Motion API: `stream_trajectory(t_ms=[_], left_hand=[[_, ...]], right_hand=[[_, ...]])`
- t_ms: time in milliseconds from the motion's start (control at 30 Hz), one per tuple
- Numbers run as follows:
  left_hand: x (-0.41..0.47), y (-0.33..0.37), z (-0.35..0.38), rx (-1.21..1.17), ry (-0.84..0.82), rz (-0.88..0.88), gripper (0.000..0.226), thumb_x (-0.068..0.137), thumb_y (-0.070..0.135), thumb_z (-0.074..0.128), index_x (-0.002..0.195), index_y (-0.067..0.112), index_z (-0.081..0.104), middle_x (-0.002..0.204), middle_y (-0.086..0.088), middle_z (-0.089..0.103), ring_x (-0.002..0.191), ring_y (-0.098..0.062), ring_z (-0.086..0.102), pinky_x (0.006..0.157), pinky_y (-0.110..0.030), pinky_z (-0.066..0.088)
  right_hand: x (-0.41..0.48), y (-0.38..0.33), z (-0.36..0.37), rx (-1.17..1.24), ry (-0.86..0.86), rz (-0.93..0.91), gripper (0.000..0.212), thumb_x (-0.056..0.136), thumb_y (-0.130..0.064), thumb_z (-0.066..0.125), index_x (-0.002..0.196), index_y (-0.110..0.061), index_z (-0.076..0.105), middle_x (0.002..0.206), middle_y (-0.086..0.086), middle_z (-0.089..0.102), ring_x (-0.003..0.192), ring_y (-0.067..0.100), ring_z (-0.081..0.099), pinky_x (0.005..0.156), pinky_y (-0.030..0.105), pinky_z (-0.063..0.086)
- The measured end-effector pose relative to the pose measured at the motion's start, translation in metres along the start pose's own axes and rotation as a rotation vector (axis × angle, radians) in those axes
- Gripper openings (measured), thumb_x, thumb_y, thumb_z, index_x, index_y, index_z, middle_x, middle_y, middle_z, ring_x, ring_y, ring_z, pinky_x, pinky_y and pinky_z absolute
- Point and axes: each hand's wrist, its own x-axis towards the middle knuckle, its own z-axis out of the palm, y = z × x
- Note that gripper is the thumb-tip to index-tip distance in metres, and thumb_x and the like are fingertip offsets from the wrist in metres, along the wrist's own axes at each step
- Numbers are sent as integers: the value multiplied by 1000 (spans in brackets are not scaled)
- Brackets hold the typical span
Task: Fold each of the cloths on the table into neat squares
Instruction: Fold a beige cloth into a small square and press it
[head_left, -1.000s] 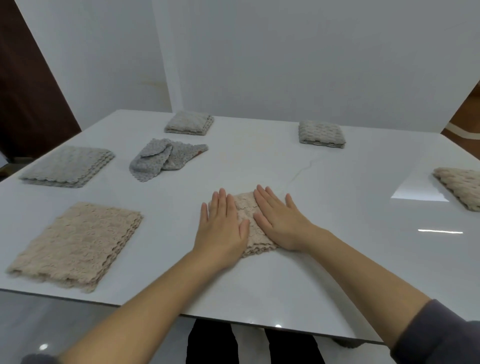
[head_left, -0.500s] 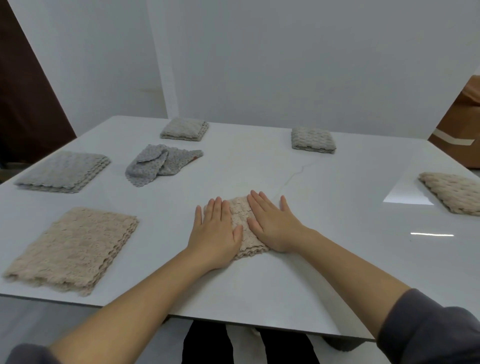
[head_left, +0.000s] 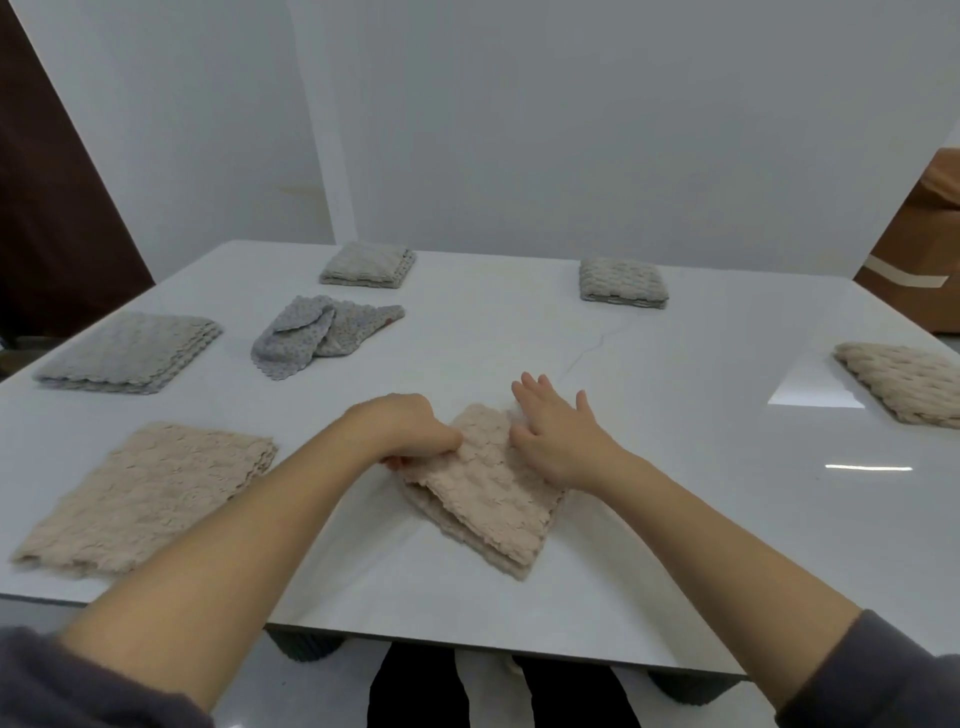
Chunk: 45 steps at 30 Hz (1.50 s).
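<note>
1. Since the earlier frames, the left hand (head_left: 410, 431) has been curled to pinch the left edge of the beige cloth (head_left: 488, 499), which lies skewed at the front middle of the table (head_left: 675, 519). The right hand (head_left: 556, 441) is kept on it, fingers straight and spread.
2. The wide beige cloth (head_left: 150, 493) and the wide grey cloth (head_left: 130, 351) are judged only part-folded.
3. The crumpled grey cloth (head_left: 322, 335) is left untouched.
4. The far squares (head_left: 369, 264) are judged finished.
</note>
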Motion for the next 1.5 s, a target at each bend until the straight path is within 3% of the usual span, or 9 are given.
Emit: stream_trajectory(t_ms=[167,300,400,533,967,1167,1300,1367,1500], left_hand=[[-19,-8,13,-163,-130,-49,38,88,41,44,87,8,61,60,-3,66,50,-18,58,57,-23,44],[-16,-8,42,77,492,19,51,95,45,32,128,10,49,127,-7,55,117,-26,52,93,-38,42],[-29,2,70,97,469,367,59,101,36,18,154,10,15,163,-6,7,150,-16,4,121,-38,9],[-27,-4,92,153,340,438,60,102,38,9,155,14,-6,162,2,-16,146,-7,-20,120,-36,-12],[-24,-4,97,187,347,402,60,102,34,14,155,13,-6,163,0,-13,148,-10,-17,121,-36,-10],[-39,-2,98,-342,364,369,60,105,27,26,155,16,-5,160,4,-21,146,-6,-19,113,-17,-10],[-46,6,108,-483,343,358,60,104,22,26,155,16,-6,160,5,-21,145,-2,-18,111,-14,-11],[-48,13,112,-472,338,357,61,104,22,26,155,15,-7,160,4,-22,145,-2,-18,111,-15,-11],[-51,31,117,-438,329,367,63,103,20,27,154,11,-9,160,1,-24,146,-7,-20,111,-16,-12]], right_hand=[[-30,-25,36,-76,11,72,63,103,-37,17,155,-8,-4,163,7,-14,149,22,-17,120,49,-7],[-31,-22,52,-143,66,66,66,101,-45,10,155,-9,-5,162,7,-16,148,22,-20,120,48,-10],[-31,-18,53,-154,84,25,84,83,-52,-13,155,-9,-5,163,8,-15,148,22,-19,120,45,-12],[-35,-11,51,-155,86,-8,94,71,-52,-20,154,-10,-9,162,5,-18,148,20,-21,118,40,-15],[-35,-9,58,-193,83,-22,95,72,-52,-16,156,-11,-1,164,5,-1,151,18,-5,120,38,-7],[-33,-9,38,-109,66,-27,60,102,-43,21,155,-16,18,161,-1,19,148,17,16,120,40,12],[-21,-8,16,-134,102,-18,41,102,-40,26,111,-20,60,119,0,56,112,23,51,92,39,40],[-19,-3,6,-133,103,4,42,101,-39,27,84,-17,58,94,-1,56,92,23,55,80,39,42],[-29,23,5,-108,96,-63,38,102,-36,31,104,-16,63,110,-1,61,106,23,55,90,41,43]])
